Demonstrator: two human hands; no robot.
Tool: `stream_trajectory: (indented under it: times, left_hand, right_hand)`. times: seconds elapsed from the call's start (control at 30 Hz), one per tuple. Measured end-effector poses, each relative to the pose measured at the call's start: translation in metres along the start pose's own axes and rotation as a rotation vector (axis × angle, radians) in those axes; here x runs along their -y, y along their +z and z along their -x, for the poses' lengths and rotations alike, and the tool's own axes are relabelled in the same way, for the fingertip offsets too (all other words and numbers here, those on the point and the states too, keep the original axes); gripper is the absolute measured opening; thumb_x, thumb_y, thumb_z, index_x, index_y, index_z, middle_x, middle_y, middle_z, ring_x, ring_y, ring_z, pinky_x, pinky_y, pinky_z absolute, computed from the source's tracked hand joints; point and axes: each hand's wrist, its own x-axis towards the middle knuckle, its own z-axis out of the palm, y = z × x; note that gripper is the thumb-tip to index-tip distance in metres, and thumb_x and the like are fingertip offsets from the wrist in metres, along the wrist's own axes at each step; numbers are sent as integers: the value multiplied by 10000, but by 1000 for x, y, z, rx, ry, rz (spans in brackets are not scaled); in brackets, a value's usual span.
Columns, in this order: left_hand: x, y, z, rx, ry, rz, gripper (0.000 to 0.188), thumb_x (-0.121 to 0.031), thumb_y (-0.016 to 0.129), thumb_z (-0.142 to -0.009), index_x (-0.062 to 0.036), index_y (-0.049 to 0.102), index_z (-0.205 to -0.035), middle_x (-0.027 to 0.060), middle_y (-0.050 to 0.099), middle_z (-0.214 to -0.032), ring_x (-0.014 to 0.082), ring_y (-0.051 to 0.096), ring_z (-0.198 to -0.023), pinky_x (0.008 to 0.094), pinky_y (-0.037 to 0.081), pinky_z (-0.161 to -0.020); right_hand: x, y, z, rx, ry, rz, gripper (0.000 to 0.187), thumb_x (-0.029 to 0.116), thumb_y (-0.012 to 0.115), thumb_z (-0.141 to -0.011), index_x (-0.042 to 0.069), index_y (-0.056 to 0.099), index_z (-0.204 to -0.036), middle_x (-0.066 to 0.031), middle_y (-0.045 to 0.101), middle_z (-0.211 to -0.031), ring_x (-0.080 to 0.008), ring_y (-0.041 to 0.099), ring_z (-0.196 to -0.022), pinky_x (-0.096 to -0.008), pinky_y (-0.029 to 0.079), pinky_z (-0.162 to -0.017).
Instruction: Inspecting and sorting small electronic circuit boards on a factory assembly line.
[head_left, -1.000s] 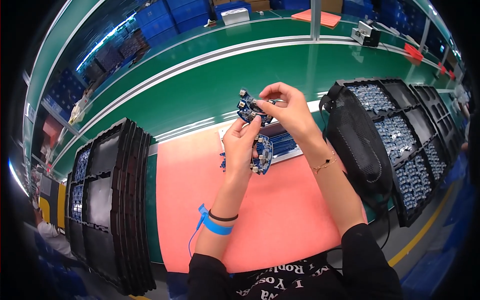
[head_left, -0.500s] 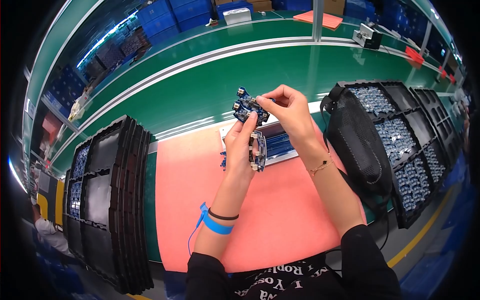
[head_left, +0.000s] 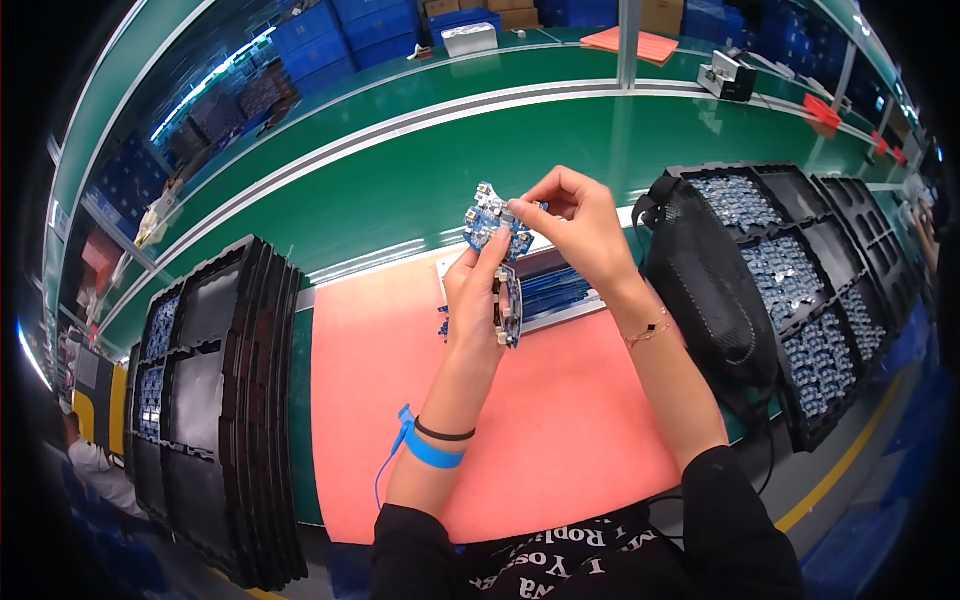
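Observation:
A blue circuit board (head_left: 487, 216) with pale components is held up over the far edge of the pink mat (head_left: 400, 420). My left hand (head_left: 472, 290) pinches its near side between thumb and fingers. A second, curved circuit board (head_left: 510, 308) rests against the same hand, below the first. My right hand (head_left: 575, 215) has its thumb and forefinger closed at the board's right edge. Behind and beneath the hands lies a pale, shallow tray (head_left: 570, 318) with several thin blue strips (head_left: 555, 292) in it, partly hidden by my hands.
On the left stands a stack of black trays (head_left: 265, 420), the top one partly filled with blue boards. A black mesh bag (head_left: 710, 290) sits at the right, beside black trays (head_left: 818, 420) of boards. Beyond runs a green work surface (head_left: 400, 170) with a metal rail (head_left: 420, 98).
The held board has tilted, and its face now catches more light. The curved board beneath it has turned slightly. Both hands stay almost in place.

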Motion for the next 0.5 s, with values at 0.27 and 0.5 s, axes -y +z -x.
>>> stream_trajectory:
  times: [0.27, 0.5]
  left_hand:
    - [-4, 1, 0, 7, -53, -31, 189, -266, 596, -815, -97, 518, -785, -52, 399, -487, 30, 334, -349, 189, 271, -340]
    - [14, 12, 10, 11, -384, 117, 188, -267, 603, -804, -129, 496, -734, -50, 359, -503, 73, 277, -335, 246, 342, -445]
  right_hand:
    - [15, -12, 11, 225, -513, 467, 138, 59, 664, -726, -13, 608, -830, -106, 605, -873, -247, 596, -748, -302, 476, -670]
    - [41, -59, 26, 412, -982, 1015, 106, 99, 577, -698, 90, 573, -804, -41, 529, -816, -202, 527, -795, -303, 424, -651]
